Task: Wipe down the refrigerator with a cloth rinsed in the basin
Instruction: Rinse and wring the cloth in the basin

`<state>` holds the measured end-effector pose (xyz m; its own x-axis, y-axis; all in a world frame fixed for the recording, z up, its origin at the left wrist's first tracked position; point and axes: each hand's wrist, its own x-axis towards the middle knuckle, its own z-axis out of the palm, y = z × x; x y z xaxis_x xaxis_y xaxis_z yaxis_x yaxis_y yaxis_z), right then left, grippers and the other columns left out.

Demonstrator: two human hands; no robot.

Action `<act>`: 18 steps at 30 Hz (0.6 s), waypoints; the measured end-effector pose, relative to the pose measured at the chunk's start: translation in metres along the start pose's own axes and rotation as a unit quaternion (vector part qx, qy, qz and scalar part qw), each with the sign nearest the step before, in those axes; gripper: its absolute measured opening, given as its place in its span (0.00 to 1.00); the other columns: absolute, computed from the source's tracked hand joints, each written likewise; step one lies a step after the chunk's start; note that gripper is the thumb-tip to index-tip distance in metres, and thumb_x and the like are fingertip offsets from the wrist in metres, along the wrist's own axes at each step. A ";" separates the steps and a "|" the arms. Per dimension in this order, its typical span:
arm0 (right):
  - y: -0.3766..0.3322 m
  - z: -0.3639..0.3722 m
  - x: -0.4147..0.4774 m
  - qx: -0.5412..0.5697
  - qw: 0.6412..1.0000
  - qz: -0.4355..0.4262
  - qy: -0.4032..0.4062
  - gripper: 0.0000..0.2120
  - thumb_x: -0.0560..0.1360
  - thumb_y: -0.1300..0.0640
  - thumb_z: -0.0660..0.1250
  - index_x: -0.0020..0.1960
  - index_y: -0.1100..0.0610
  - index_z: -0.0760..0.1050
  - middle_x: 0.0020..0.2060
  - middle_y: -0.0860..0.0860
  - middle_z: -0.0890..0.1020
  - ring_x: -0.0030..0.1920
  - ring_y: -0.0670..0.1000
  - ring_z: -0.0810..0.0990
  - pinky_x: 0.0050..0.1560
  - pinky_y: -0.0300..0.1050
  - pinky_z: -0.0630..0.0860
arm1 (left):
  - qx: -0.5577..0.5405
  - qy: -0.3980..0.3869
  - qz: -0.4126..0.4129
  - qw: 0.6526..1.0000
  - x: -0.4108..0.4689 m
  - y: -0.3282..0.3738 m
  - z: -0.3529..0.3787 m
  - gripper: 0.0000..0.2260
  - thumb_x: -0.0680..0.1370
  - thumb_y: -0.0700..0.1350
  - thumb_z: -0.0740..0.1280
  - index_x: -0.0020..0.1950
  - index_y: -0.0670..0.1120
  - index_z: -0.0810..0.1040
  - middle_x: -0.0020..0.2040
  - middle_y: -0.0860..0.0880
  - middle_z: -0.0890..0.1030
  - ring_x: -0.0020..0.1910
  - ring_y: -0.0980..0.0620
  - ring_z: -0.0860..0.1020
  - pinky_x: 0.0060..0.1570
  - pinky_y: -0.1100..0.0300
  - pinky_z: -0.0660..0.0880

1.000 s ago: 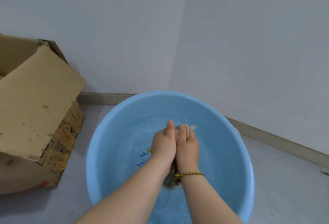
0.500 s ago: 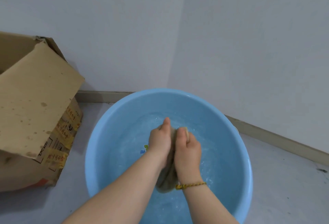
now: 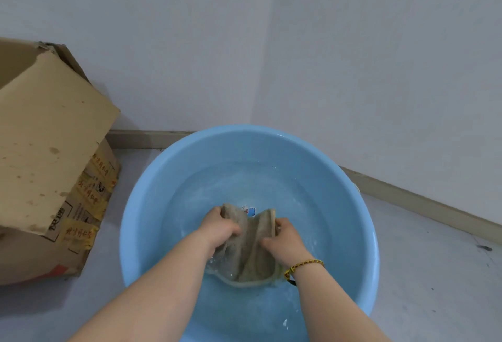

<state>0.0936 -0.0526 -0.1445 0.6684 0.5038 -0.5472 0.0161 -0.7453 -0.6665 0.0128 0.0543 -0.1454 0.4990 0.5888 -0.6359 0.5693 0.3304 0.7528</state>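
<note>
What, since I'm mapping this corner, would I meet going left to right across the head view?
Box → left hand → cloth → right hand → floor mark. The basin spans both hands, so it is left out.

The cardboard box (image 3: 49, 151) is running off the left edge, and the red lettering (image 3: 100, 173) on its side is showing too small to read; both forearms (image 3: 163, 287) are being cut off by the bottom edge and are covering the near rim of the basin (image 3: 350, 214). The fingertips of the left grip (image 3: 221, 229) and right grip (image 3: 285, 241) are lying buried in the folds of the cloth (image 3: 250, 254); the cloth is hiding most of a small coloured print (image 3: 251, 210) on the basin's bottom; a dark speck (image 3: 483, 247) on the floor (image 3: 434, 287) is appearing too small to identify.
</note>
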 end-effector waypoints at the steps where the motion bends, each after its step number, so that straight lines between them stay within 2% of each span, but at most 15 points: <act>1: 0.003 0.001 0.003 -0.042 0.999 0.011 0.000 0.17 0.74 0.61 0.63 0.62 0.60 0.66 0.54 0.54 0.76 0.55 0.54 0.76 0.52 0.42 0.73 | 0.035 0.016 -0.002 0.999 0.004 -0.005 -0.002 0.18 0.71 0.32 0.67 0.59 0.38 0.71 0.49 0.43 0.75 0.49 0.45 0.75 0.49 0.57 0.73; 4: 0.008 0.005 0.006 -0.156 0.987 0.044 0.009 0.14 0.77 0.61 0.59 0.61 0.63 0.66 0.59 0.58 0.75 0.55 0.56 0.74 0.47 0.41 0.68 | 0.063 0.020 -0.029 0.997 0.015 -0.019 -0.006 0.14 0.73 0.37 0.68 0.58 0.36 0.73 0.50 0.44 0.77 0.49 0.45 0.76 0.49 0.58 0.72; 7: 0.009 0.007 0.007 -0.160 0.985 0.056 0.018 0.08 0.77 0.65 0.54 0.55 0.61 0.67 0.57 0.60 0.75 0.58 0.57 0.74 0.54 0.42 0.70 | -0.009 0.011 -0.056 0.998 0.021 -0.026 -0.001 0.08 0.76 0.39 0.65 0.53 0.37 0.76 0.43 0.42 0.79 0.42 0.45 0.77 0.43 0.57 0.74; 8: 0.008 0.007 0.007 -0.130 0.990 0.055 0.019 0.06 0.77 0.66 0.54 0.51 0.59 0.67 0.54 0.59 0.75 0.55 0.57 0.74 0.54 0.42 0.70 | -0.023 0.021 -0.051 0.998 0.020 -0.025 0.001 0.06 0.76 0.39 0.63 0.50 0.38 0.77 0.42 0.42 0.78 0.42 0.44 0.77 0.43 0.57 0.74; 10: 0.002 0.006 0.003 -0.019 0.998 0.056 0.019 0.07 0.77 0.66 0.55 0.51 0.60 0.69 0.47 0.56 0.73 0.50 0.55 0.73 0.51 0.42 0.71 | -0.061 0.034 -0.032 0.997 0.018 -0.018 0.006 0.09 0.76 0.42 0.63 0.54 0.40 0.76 0.49 0.40 0.79 0.49 0.42 0.78 0.52 0.52 0.75; 11: -0.003 0.005 0.001 0.057 0.997 0.056 0.018 0.09 0.76 0.66 0.55 0.52 0.59 0.71 0.45 0.54 0.73 0.47 0.55 0.74 0.46 0.42 0.72 | -0.088 0.038 -0.021 0.995 0.016 -0.014 0.008 0.13 0.77 0.44 0.62 0.59 0.40 0.74 0.54 0.40 0.78 0.53 0.42 0.78 0.56 0.50 0.74; 13: -0.014 0.003 -0.009 0.182 0.982 0.044 0.029 0.08 0.74 0.68 0.55 0.44 0.58 0.71 0.36 0.53 0.72 0.36 0.52 0.71 0.34 0.41 0.67 | -0.120 0.046 0.012 0.992 0.009 -0.003 0.009 0.16 0.77 0.49 0.62 0.60 0.41 0.73 0.55 0.41 0.78 0.54 0.43 0.77 0.57 0.51 0.73; 15: -0.025 0.003 -0.021 0.232 0.971 -0.009 0.051 0.10 0.74 0.66 0.57 0.36 0.57 0.66 0.30 0.50 0.68 0.31 0.49 0.66 0.32 0.41 0.64 | -0.123 0.062 0.058 0.989 0.000 0.009 0.010 0.16 0.77 0.53 0.62 0.53 0.42 0.75 0.53 0.42 0.79 0.53 0.43 0.77 0.56 0.52 0.73; 17: -0.035 0.010 -0.031 0.225 0.969 -0.071 0.067 0.12 0.76 0.59 0.60 0.34 0.55 0.65 0.30 0.48 0.70 0.32 0.47 0.68 0.37 0.41 0.67 | -0.088 0.076 0.114 0.987 -0.014 0.022 0.013 0.15 0.78 0.53 0.59 0.41 0.43 0.75 0.49 0.40 0.79 0.52 0.42 0.77 0.55 0.52 0.73; 18: -0.037 0.014 -0.032 0.200 0.972 -0.097 0.081 0.12 0.77 0.55 0.60 0.35 0.53 0.66 0.31 0.47 0.71 0.33 0.47 0.70 0.40 0.42 0.68 | -0.071 0.084 0.143 0.984 -0.023 0.027 0.015 0.16 0.79 0.53 0.58 0.39 0.43 0.74 0.48 0.39 0.80 0.51 0.42 0.77 0.52 0.54 0.72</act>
<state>0.0612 -0.0357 -0.1094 0.7903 0.5189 -0.3258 -0.1147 -0.3971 -0.9106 0.0269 0.0386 -0.1127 0.5036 0.7823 -0.3666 0.3191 0.2259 0.9204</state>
